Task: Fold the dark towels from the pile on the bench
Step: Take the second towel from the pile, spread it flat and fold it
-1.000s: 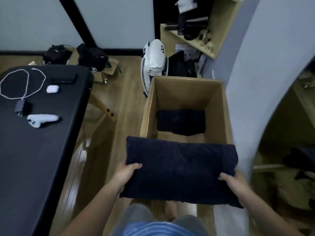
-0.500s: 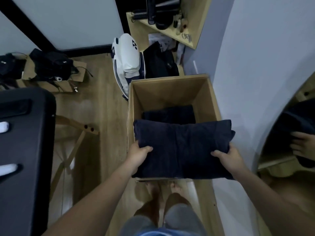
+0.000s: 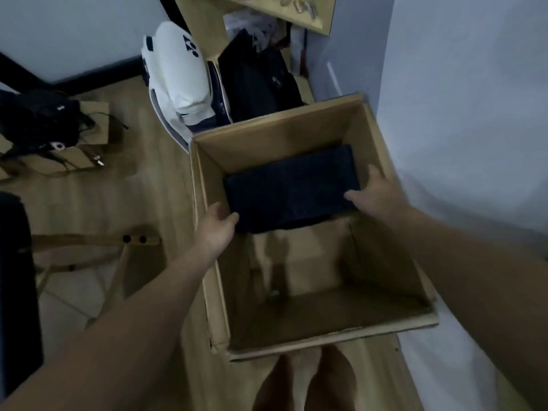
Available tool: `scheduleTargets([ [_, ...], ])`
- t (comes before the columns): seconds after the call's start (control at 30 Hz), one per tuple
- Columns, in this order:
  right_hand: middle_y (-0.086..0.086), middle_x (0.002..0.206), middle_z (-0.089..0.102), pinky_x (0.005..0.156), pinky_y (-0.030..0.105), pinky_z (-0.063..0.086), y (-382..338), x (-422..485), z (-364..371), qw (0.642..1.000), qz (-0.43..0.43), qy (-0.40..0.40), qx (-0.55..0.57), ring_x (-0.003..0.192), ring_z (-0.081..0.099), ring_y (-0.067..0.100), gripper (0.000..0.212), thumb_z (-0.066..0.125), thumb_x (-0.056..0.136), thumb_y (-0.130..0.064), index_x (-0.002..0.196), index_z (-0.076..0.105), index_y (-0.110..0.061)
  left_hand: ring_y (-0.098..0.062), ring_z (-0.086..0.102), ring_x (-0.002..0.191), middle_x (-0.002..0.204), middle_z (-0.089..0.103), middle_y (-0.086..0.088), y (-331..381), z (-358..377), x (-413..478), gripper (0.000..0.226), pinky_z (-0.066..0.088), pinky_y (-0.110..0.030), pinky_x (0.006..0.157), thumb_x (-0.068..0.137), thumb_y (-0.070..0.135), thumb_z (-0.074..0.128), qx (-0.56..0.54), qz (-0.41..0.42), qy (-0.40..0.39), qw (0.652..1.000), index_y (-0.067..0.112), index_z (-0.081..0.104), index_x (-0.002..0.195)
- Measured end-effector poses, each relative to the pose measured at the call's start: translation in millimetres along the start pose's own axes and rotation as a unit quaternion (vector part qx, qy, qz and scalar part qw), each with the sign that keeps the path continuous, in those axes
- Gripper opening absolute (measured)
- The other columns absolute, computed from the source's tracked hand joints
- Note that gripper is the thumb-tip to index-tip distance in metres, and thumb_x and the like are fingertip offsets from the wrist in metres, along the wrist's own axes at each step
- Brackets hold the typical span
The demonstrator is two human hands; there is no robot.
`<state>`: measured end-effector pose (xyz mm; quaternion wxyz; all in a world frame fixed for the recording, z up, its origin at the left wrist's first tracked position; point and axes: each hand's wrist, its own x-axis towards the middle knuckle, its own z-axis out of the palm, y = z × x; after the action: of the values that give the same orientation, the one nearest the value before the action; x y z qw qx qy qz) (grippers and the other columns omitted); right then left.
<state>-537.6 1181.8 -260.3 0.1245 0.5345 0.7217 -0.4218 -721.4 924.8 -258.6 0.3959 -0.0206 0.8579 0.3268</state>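
Observation:
A folded dark towel lies in the far half of an open cardboard box, on top of another dark towel whose edge shows beneath it. My left hand is inside the box at the towel's near left corner, thumb touching the cloth, fingers loose. At the towel's right edge, my right hand has its thumb on the cloth and its fingers spread. The near half of the box floor is bare cardboard. The black bench shows only as a strip at the left edge; its towel pile is out of view.
The box stands on the wooden floor against a pale wall on the right. A white bag and dark bags lean behind it under a wooden shelf. The bench's wooden leg frame is left of the box. My bare feet are below.
The towel I carried above the box now lies inside it on the other towel. Both hands went down into the box with it and loosened their hold. The view tipped downward.

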Motion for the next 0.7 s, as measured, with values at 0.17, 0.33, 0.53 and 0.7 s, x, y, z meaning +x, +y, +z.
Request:
scheduleTargets([
  [0.17,0.008,0.134,0.053,0.08,0.026,0.041,0,-26,7,0.998,-0.033,-0.053,-0.018,0.113,0.053,0.024,0.064,0.061,0.095,-0.023,0.15,0.03,-0.018,-0.025,0.042,0.141,0.157,0.04,-0.003,-4,2,-26,0.063,0.039,-0.039,0.114,0.099,0.033,0.059,0.053,0.024,-0.025,0.998,0.023,0.031,0.155],
  [0.33,0.001,0.147,0.044,0.099,0.041,0.048,-18,-47,0,0.992,-0.077,-0.084,-0.052,0.13,0.047,0.027,0.084,0.062,0.087,-0.045,0.156,0.017,-0.028,-0.024,0.038,0.143,0.16,0.034,0.001,10,-5,-56,0.066,0.036,-0.039,0.114,0.099,0.038,0.057,0.109,0.082,-0.016,0.991,0.03,0.025,0.157],
  [0.53,0.001,0.16,0.026,0.114,0.052,0.032,-56,-82,-22,0.974,-0.162,-0.078,-0.14,0.145,0.029,0.025,0.085,0.057,0.089,-0.049,0.156,0.009,-0.031,-0.023,0.009,0.154,0.168,0.008,0.005,47,-21,-96,0.073,0.006,-0.053,0.123,0.098,0.059,0.045,0.258,0.146,0.006,0.955,0.034,0.014,0.159],
  [0.7,0.005,0.163,0.017,0.119,0.056,0.019,-89,-109,-50,0.929,-0.229,-0.074,-0.281,0.15,0.013,0.026,0.08,0.052,0.094,-0.048,0.157,0.007,-0.031,-0.026,-0.011,0.154,0.168,-0.004,0.003,57,-61,-137,0.078,-0.011,-0.064,0.117,0.094,0.071,0.031,0.38,0.13,0.091,0.911,0.037,0.003,0.159],
])
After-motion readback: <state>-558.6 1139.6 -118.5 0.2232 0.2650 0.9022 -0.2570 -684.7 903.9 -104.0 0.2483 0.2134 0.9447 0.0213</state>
